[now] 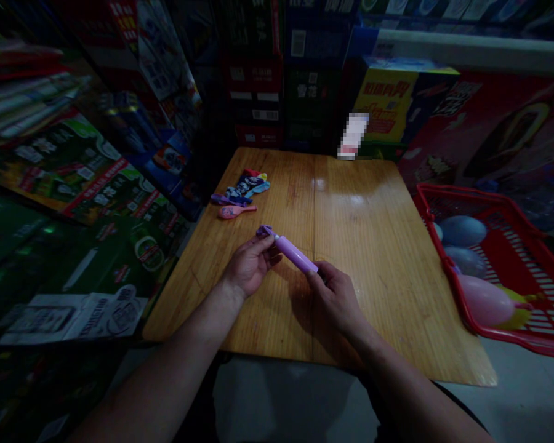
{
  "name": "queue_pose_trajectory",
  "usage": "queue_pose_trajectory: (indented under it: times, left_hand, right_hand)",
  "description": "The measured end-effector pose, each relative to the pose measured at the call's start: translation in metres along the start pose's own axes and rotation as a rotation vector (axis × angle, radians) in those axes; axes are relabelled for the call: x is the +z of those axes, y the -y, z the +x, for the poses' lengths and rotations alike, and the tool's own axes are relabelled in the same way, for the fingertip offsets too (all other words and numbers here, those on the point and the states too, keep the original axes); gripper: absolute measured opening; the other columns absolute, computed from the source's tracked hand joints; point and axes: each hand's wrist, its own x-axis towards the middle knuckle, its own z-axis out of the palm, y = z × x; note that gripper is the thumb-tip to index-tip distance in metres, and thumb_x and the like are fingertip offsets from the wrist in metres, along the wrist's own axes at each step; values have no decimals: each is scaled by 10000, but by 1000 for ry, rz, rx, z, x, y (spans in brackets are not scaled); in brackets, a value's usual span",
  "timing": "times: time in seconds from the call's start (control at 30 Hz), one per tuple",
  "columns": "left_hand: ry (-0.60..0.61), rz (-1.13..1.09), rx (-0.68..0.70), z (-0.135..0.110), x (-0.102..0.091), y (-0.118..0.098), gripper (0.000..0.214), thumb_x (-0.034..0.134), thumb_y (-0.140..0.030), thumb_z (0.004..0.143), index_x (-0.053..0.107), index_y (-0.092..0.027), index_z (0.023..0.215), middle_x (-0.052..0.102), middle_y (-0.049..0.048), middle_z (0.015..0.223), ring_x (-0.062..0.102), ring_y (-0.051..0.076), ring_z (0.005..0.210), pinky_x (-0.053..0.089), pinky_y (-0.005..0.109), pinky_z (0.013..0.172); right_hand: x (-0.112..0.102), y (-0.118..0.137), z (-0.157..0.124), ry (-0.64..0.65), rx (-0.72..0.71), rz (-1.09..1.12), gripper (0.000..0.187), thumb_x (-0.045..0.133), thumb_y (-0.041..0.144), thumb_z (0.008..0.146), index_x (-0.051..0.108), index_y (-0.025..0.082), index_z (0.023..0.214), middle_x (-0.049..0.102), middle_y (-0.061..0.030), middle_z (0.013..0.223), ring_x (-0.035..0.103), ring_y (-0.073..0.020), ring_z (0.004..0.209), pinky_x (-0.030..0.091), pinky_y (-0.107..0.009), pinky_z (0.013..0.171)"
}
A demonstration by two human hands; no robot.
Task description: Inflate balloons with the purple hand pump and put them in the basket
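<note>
The left hand (249, 266) pinches the soft purple balloon (264, 231) onto a stiff, maybe light pump (295, 253), whose end the right hand (336, 300) grips.

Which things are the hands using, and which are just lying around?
In use: purple pump, purple balloon on its tip, left hand, right hand.
Lying about: flat balloons, red basket of blown-up balloons, stacked boxes.
</note>
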Motion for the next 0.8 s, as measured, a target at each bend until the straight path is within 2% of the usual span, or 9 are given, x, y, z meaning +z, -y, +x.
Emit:
queue_pose_trajectory:
  times: [0.23,0.47,0.53,0.67,0.8]
  left_hand:
    - [58,152,-63,-7,1,-10,186,842,-212,816,770,-162,980,758,88,991,735,212,866,548,304,714]
    - [50,107,31,-11,7,-12,234,839,-139,773,768,-204,987,767,44,1035,700,161,855,516,271,746]
    - [42,90,50,-10,7,-11,243,822,-127,787,765,-216,1005,773,44,1056,698,161,897,509,261,757]
    - [101,41,55,-7,3,-16,223,774,-134,828,759,-200,1040,776,69,1098,701,203,1049,535,304,846]
    - [24,8,43,-4,2,-24,133,723,-247,902,762,-164,999,775,80,1046,706,181,916,538,288,769]
  right_hand:
    - [-4,-2,0,9,-22,-5,302,563,429,1021,721,181,953,644,-30,754,570,-186,692,388,-311,634]
    - [-9,0,4,62,-29,74,322,573,452,1016,725,176,950,626,-19,760,562,-179,704,391,-302,641]
    - [-10,2,5,81,-6,99,339,577,464,1007,725,172,918,607,-14,735,553,-174,693,378,-297,624]
    - [-10,4,6,99,40,124,351,592,471,978,704,171,834,580,-10,690,525,-167,655,344,-295,590]
    - [-9,1,6,76,44,113,360,589,475,975,685,173,804,547,-5,682,508,-167,659,336,-300,600]
